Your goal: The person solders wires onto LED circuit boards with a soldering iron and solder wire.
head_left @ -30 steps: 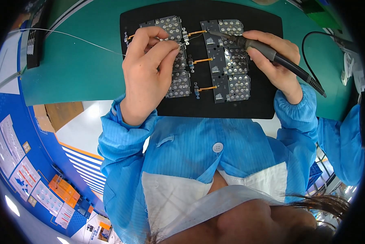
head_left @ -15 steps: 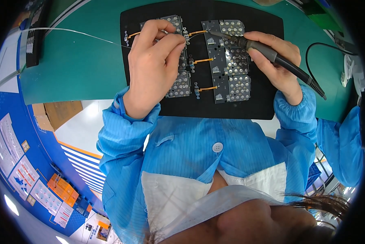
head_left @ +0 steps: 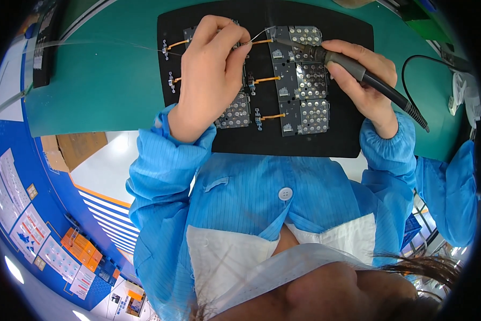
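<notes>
My left hand [head_left: 211, 80] is closed in a pinch on a thin silvery solder wire [head_left: 260, 34], whose end reaches over the far right circuit board [head_left: 283, 33]. In my right hand [head_left: 377, 88] is a dark soldering iron [head_left: 347, 65], its tip pointing left near the end of an orange flex strip [head_left: 262, 41] on that board. Further strips join small metal connectors [head_left: 252, 83] to the other boards in the right column. A left column of boards [head_left: 234, 112] is partly hidden under my left hand, as is the far strip's connector.
A black mat [head_left: 304, 147] lies under the boards on a green table [head_left: 101, 101]. The iron's black cable [head_left: 406, 72] curves off at the right. A dark bar-shaped object [head_left: 47, 48] stands at the left, a cardboard box [head_left: 80, 150] below the table edge.
My left hand has shifted right, uncovering a connector in the left column and covering the far one. The solder wire now angles up over the board. The soldering iron has hardly moved.
</notes>
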Tool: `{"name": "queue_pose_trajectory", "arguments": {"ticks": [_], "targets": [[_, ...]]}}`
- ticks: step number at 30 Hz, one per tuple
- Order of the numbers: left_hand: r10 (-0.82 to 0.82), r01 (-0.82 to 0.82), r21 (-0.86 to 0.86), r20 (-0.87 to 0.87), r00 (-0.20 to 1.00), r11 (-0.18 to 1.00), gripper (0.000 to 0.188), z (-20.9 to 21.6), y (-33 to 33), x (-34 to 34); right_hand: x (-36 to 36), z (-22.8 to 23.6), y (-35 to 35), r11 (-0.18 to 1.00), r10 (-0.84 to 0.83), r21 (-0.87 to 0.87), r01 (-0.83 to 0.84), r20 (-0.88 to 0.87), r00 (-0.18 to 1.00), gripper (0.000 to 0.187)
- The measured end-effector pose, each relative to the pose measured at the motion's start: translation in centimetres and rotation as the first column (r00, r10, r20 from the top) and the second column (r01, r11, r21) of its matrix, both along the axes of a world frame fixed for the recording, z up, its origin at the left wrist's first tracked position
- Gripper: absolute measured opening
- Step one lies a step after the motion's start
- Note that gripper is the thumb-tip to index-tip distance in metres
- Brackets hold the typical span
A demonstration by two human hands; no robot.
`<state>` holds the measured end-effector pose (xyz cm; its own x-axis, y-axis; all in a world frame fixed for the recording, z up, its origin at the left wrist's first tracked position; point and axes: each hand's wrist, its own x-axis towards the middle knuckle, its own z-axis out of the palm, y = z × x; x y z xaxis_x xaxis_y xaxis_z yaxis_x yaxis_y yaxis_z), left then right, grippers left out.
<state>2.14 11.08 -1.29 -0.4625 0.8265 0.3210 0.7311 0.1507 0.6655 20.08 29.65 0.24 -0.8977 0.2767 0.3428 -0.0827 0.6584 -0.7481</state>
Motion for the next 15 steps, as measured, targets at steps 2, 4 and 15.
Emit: {"name": "queue_pose_trajectory", "arguments": {"ticks": [2,4,15], "targets": [[0.004,-0.004,-0.017,0.022,1.000,1.000,0.016,-0.6,0.6,0.2,0.0,-0.1,0.0,1.000,-0.002,-0.013,0.002,-0.003,1.000,0.026],[0.020,-0.016,-0.063,0.064,0.998,0.998,0.016,-0.8,1.1,0.5,0.1,-0.2,0.1,1.000,-0.002,-0.027,0.002,-0.006,1.000,0.026],[0.024,-0.024,0.008,0.025,0.999,1.000,0.016,-1.9,2.5,0.4,0.2,0.0,0.7,0.999,0.046,0.018,-0.046,-0.046,0.998,0.025]]}}
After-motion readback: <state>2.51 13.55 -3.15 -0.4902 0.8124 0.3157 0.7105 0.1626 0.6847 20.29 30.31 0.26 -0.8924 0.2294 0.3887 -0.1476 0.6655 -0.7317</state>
